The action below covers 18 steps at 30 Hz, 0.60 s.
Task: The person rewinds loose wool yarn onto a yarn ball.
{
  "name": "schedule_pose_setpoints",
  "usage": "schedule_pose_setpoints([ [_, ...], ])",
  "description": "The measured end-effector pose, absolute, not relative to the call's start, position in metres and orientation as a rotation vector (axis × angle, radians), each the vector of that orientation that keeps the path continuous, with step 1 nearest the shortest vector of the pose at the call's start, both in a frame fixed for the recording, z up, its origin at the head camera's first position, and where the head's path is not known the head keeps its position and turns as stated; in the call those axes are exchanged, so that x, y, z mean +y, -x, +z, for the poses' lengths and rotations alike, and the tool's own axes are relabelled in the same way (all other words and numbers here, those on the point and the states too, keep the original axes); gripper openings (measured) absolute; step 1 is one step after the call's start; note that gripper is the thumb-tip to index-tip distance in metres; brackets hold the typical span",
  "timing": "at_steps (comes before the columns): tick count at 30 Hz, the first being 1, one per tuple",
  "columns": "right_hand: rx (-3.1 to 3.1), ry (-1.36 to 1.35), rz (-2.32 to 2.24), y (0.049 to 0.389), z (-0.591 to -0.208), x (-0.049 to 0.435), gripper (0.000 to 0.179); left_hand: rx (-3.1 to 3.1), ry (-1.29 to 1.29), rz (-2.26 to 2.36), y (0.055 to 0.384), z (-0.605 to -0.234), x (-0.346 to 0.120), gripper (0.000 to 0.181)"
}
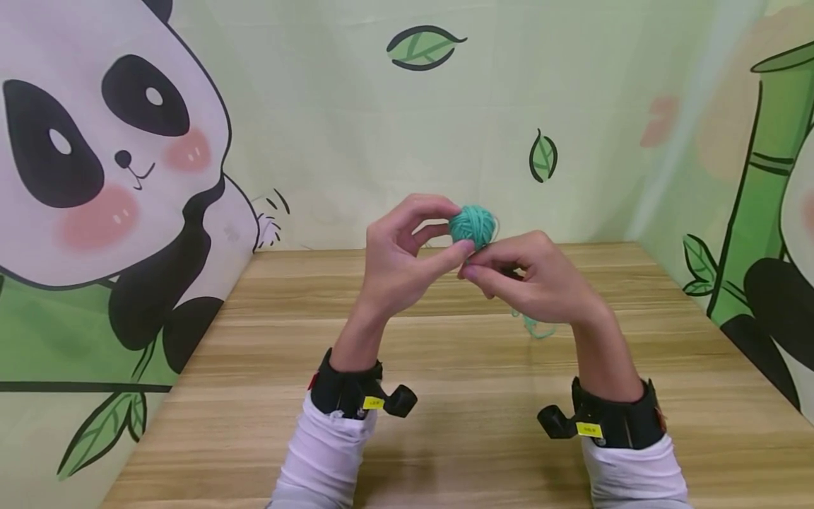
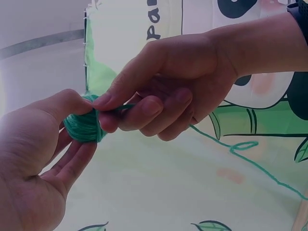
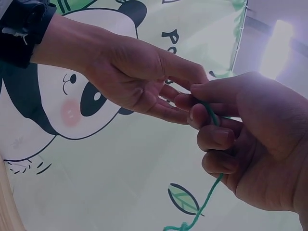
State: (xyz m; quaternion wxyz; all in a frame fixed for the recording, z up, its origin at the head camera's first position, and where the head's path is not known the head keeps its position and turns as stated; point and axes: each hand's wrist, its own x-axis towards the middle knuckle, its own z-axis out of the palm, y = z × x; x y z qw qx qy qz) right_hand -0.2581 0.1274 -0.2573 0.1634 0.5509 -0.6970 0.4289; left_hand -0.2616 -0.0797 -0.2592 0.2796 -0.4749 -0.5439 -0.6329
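Observation:
My left hand (image 1: 407, 258) holds a small ball of teal yarn (image 1: 473, 226) between thumb and fingers, up above the table. Close against the ball's lower right side, my right hand (image 1: 534, 276) pinches the yarn strand between thumb and forefinger. In the left wrist view the ball (image 2: 84, 126) shows its wound layers, with the right thumb at its edge. The strand (image 3: 211, 115) runs across the right fingers and out below the palm in the right wrist view. From there the loose yarn (image 2: 245, 147) trails off with a small loop in it.
Below the right hand, a loose tail of yarn (image 1: 537, 331) shows over the wooden table (image 1: 470, 396). A cloth backdrop (image 1: 318, 127) with printed pandas, leaves and bamboo surrounds the table at the back and sides. Both wrists wear black camera bands (image 1: 620, 420).

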Motion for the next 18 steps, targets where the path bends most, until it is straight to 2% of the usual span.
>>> schedule_pose_setpoints([
  [10,-1.873,-1.554,1.209,0.256,-0.255,0.129,0.023,-1.491,1.239,-1.659,0.249,-0.250,-0.079,0.036],
  [16,-1.795,-1.544,1.247,0.256,-0.252,0.131,0.010,-1.492,1.249,-1.643,0.250,-0.250,-0.079,0.037],
  [18,-1.766,-1.539,1.270,0.255,-0.251,0.131,0.012,-1.492,1.249,-1.640,0.249,-0.250,-0.079,0.037],
])
